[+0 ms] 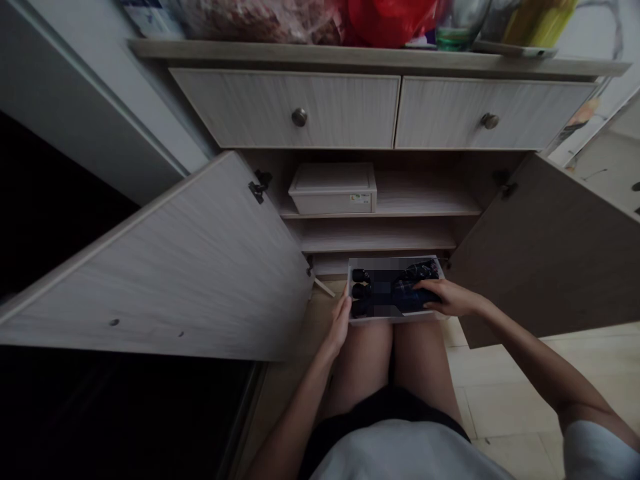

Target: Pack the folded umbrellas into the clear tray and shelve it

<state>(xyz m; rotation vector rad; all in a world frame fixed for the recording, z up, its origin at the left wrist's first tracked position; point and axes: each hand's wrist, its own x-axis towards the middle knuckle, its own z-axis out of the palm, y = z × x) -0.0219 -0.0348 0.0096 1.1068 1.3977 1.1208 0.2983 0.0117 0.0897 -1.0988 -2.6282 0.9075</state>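
Note:
A shallow white box [395, 320] rests on my lap, just in front of the cabinet. Several dark folded umbrellas [407, 303] lie side by side in it, their black handle ends [359, 291] toward the left; part of the contents is blurred. My left hand [342, 317] grips the box's left wall, fingers on the outside. From the right, my right hand [447, 297] reaches over the box's edge, its fingers and thumb closed around the end of a dark umbrella inside.
Both cabinet doors, left [200, 267] and right [545, 247], stand open on either side. A lidded white box [333, 190] sits on the upper shelf. Above are two closed drawers [300, 93]. Bags, a red item [390, 20] and a glass [460, 27] crowd the cabinet top.

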